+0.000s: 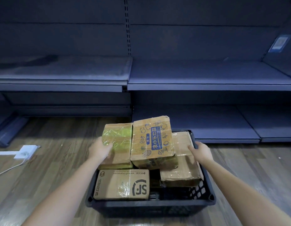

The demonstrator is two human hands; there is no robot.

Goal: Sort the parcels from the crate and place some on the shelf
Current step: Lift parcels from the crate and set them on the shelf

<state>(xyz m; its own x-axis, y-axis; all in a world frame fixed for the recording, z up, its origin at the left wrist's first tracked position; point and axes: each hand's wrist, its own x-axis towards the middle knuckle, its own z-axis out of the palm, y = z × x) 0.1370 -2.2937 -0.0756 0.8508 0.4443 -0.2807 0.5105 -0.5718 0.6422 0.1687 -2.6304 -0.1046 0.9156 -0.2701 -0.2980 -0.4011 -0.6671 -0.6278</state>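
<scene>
Piled above the rim of the dark plastic lattice crate (151, 207): 4 taped brown cardboard parcels. Likely light, stiff, tape-slick; best gripped on opposite side faces. Left hand (101, 150) curled round the yellow-green-taped parcel (118, 137). Right hand (202, 151) on the clear-taped brown parcel (182, 160), fingers straight. Blue-printed fruit parcel (153, 141) between them.

A dark plastic crate (151, 207) was set on the floor before the blue shelf (206, 75). 4 taped cardboard parcels were piled in it: a green-wrapped one (120, 136), a fruit-printed one (153, 141), a plain one (182, 168), and an SF-marked one (122, 184).
</scene>
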